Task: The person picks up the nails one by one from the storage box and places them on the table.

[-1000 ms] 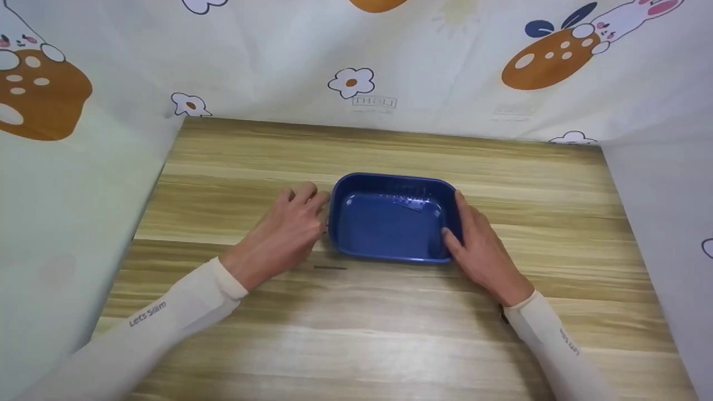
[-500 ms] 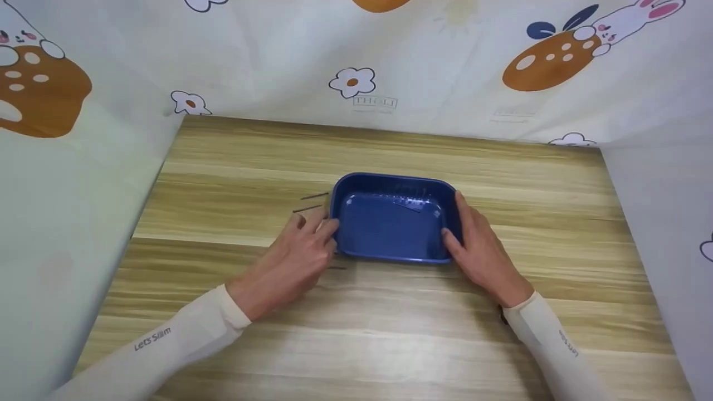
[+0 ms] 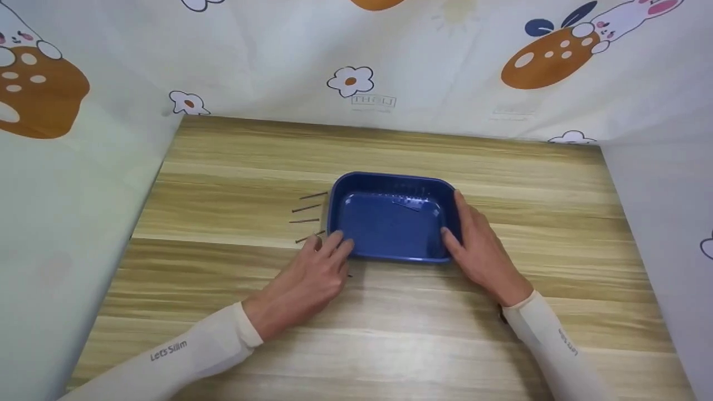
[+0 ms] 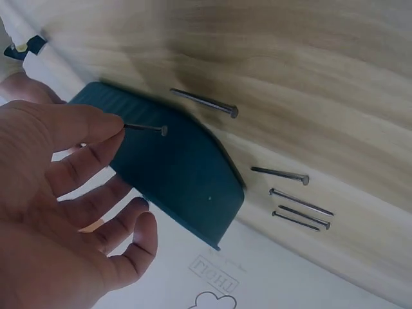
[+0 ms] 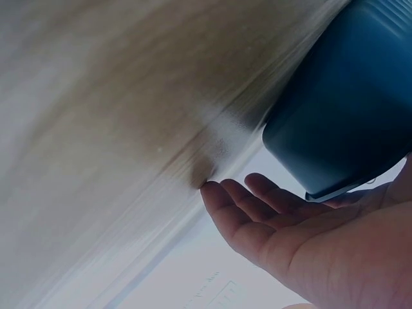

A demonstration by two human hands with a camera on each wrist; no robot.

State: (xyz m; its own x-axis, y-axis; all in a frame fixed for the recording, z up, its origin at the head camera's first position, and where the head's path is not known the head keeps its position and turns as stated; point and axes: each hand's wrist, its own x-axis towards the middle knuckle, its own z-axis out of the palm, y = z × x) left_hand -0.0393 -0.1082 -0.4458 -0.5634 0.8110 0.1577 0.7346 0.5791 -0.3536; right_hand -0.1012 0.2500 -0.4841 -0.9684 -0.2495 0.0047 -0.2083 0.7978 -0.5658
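In the head view a blue plastic tub (image 3: 390, 228) stands on the table, a thin dark nail (image 3: 406, 206) lying inside it. My right hand (image 3: 483, 253) grips the tub's right end, thumb inside the rim and fingers outside. At the near left corner of the tub is my left hand (image 3: 312, 281). The left wrist view shows its thumb and forefinger pinching a nail (image 4: 148, 129), head outward. Several loose nails (image 3: 306, 208) lie in a rough column left of the tub. Another nail (image 4: 206, 103) lies close to the tub's side in the left wrist view.
The wood-grain table (image 3: 423, 334) carries the tub and nails. Pale printed cloth (image 3: 267, 61) hangs behind the table and along both sides. Table surface extends around the tub.
My left hand has moved towards me and slightly right, along the tub's left side to its near corner. Nails it covered now show. My right hand and the tub have stayed put.
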